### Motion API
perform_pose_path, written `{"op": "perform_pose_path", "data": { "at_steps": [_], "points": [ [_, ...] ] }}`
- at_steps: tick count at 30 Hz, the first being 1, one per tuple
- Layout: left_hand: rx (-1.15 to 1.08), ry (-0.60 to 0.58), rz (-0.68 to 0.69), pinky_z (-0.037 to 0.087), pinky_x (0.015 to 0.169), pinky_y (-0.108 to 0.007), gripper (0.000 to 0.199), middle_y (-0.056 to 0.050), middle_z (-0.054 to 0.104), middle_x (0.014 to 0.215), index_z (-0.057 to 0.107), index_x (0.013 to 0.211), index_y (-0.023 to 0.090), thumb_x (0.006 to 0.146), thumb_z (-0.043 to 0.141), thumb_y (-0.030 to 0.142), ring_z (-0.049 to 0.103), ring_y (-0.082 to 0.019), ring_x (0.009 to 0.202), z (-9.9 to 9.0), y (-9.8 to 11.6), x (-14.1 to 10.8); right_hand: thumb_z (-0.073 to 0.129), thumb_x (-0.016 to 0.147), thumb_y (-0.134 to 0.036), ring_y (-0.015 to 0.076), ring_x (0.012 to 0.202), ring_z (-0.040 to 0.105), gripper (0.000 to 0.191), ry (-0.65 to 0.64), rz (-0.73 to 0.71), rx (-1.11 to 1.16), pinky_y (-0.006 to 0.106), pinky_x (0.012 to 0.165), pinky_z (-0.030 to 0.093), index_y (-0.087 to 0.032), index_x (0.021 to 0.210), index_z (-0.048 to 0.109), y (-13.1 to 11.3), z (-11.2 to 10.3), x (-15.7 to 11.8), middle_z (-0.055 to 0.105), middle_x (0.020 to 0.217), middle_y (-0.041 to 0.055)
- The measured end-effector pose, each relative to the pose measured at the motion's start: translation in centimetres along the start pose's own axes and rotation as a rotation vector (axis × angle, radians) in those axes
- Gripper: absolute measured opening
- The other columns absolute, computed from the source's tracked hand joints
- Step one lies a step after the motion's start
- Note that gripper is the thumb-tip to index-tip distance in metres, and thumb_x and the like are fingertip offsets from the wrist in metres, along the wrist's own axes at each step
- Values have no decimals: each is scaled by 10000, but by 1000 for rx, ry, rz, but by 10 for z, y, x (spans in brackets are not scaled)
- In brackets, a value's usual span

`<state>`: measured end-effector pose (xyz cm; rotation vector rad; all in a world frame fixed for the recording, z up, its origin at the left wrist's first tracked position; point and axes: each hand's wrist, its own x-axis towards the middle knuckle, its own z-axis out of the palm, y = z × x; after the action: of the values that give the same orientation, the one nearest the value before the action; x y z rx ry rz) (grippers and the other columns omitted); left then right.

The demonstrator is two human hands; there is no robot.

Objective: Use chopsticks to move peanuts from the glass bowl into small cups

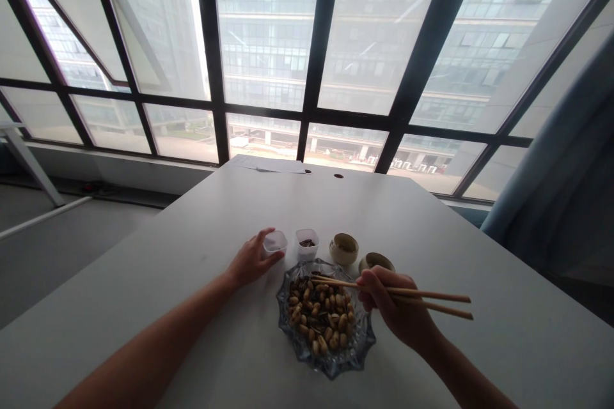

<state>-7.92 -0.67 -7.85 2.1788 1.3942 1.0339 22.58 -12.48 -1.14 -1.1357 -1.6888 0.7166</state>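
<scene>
My left hand (254, 259) curls its thumb and fingers around the side of a small clear plastic cup (275, 243). In my right hand (391, 297) is a pair of wooden chopsticks (432, 300), their tips at the upper left part of a glass bowl (330, 367). Peanuts or pistachio-like nuts (330, 319) and dark seeds fill that bowl. A second clear cup (307, 243) holds some dark pieces. Beside it sits a beige ceramic cup (344, 249); another beige cup (377, 261) is partly hidden behind my right hand. Whether the chopsticks pinch anything is too small to tell.
The white table (215, 223) reaches toward large windows. Papers (268, 164) lie at its far edge, near two dark round holes. A blue-grey curtain (551, 160) hangs at the right, and a white metal frame (33, 163) stands at the far left.
</scene>
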Motion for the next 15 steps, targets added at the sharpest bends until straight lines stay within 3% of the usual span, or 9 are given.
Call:
{"op": "perform_pose_path", "data": {
  "at_steps": [7, 15],
  "points": [
    [-5, 11, 11, 495, 945, -455, 647, -149, 670, 1211, 498, 1336, 203, 825, 613, 583, 653, -293, 1044, 1, 0, 0, 551, 971, -330, 103, 473, 537, 342, -72, -346, -240, 208, 473, 406, -186, 668, 618, -3, 14, -2, 595, 567, -3],
    [-19, 11, 18, 484, 961, -450, 637, -133, 676, 1204, 495, 1344, 223, 830, 618, 579, 647, -284, 1047, 2, -3, 1, 508, 1002, -298, 102, 524, 555, 285, -194, -442, -369, 199, 519, 408, -175, 777, 633, -3, 15, -7, 603, 657, 14]
  ]
}}
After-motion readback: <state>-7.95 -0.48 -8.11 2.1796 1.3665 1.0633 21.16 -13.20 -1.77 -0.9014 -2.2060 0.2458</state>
